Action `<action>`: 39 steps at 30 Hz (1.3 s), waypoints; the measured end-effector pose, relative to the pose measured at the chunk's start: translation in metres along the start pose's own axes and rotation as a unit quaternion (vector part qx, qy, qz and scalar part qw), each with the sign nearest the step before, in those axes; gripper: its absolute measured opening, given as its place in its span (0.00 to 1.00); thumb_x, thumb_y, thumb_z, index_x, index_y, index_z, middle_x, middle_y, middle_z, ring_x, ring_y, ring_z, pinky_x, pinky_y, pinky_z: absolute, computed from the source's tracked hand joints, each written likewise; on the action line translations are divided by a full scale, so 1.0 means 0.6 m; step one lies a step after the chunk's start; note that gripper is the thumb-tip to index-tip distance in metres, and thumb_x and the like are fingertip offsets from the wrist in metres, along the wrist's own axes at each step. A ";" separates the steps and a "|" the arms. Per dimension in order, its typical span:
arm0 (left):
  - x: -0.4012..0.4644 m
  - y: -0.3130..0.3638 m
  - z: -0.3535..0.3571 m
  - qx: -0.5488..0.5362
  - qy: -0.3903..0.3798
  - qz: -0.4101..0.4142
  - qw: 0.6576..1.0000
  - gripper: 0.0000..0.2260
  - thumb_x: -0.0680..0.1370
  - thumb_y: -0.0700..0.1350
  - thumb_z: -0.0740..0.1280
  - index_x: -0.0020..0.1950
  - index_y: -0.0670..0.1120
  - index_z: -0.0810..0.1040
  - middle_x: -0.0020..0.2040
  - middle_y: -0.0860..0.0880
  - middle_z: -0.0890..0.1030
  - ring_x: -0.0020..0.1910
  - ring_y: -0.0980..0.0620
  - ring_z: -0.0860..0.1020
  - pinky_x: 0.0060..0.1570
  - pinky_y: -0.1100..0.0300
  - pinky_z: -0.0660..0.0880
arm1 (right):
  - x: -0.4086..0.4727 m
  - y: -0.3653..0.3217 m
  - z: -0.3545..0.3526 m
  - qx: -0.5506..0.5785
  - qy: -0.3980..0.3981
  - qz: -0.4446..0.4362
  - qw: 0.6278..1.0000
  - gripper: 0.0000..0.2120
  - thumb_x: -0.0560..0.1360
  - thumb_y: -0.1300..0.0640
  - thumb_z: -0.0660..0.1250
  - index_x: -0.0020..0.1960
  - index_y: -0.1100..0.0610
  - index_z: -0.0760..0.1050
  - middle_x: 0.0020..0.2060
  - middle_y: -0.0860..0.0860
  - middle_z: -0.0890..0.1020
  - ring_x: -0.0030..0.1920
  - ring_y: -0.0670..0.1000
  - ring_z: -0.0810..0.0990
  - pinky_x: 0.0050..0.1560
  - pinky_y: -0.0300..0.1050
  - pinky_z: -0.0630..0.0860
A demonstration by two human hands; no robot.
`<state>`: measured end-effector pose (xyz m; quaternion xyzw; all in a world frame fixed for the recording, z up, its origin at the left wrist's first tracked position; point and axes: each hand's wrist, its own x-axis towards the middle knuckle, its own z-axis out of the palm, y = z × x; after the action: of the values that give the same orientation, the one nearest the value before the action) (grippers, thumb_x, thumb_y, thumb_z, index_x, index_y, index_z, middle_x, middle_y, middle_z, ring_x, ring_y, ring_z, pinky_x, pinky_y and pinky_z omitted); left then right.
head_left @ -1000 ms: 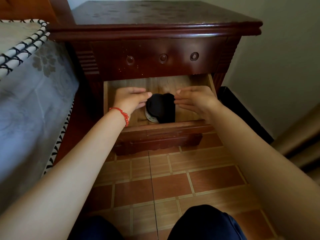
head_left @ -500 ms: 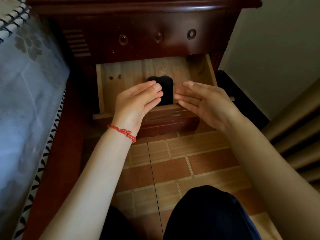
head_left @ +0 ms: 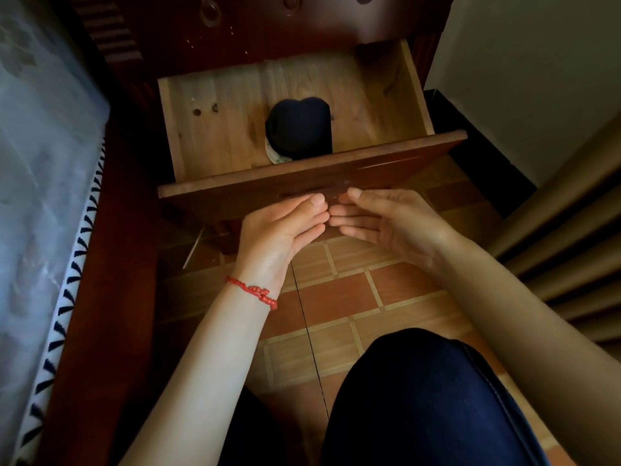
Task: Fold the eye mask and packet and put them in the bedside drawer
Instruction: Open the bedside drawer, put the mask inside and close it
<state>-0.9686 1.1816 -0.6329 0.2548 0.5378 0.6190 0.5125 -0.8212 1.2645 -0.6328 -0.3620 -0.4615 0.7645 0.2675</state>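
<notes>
The folded black eye mask [head_left: 299, 127] lies inside the open wooden drawer [head_left: 221, 129], near its front wall. A pale edge of the packet [head_left: 274, 155] shows under the mask's lower left side. My left hand [head_left: 279, 230] and my right hand [head_left: 379, 220] hover just in front of the drawer's dark front panel [head_left: 386, 166], fingertips nearly meeting. Both hands have relaxed, slightly bent fingers and hold nothing. A red bead bracelet sits on my left wrist.
The dark wooden bedside cabinet [head_left: 268, 28] rises behind the drawer. A bed with pale patterned cover [head_left: 40, 163] runs along the left. Tiled floor [head_left: 353, 297] lies below, my knees [head_left: 420, 398] at the bottom, a wall and curtain [head_left: 571, 230] on the right.
Both hands came out of the drawer and drew back toward me, leaving the mask and packet inside. They now sit lower, before the drawer front. The view tilted down.
</notes>
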 end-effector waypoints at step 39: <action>0.031 -0.001 0.032 -0.153 0.155 -0.019 0.976 0.25 0.68 0.58 0.71 0.54 0.41 0.75 0.51 0.44 0.82 0.47 0.52 0.83 0.42 0.62 0.80 | 0.039 0.000 0.021 0.184 0.103 -0.014 0.977 0.26 0.67 0.43 0.71 0.52 0.64 0.72 0.48 0.60 0.84 0.47 0.54 0.84 0.49 0.46 0.81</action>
<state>-0.9581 1.2059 -0.6322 0.0641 0.5147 0.7157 0.4678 -0.8449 1.2755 -0.6361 -0.3768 -0.2875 0.7911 0.3867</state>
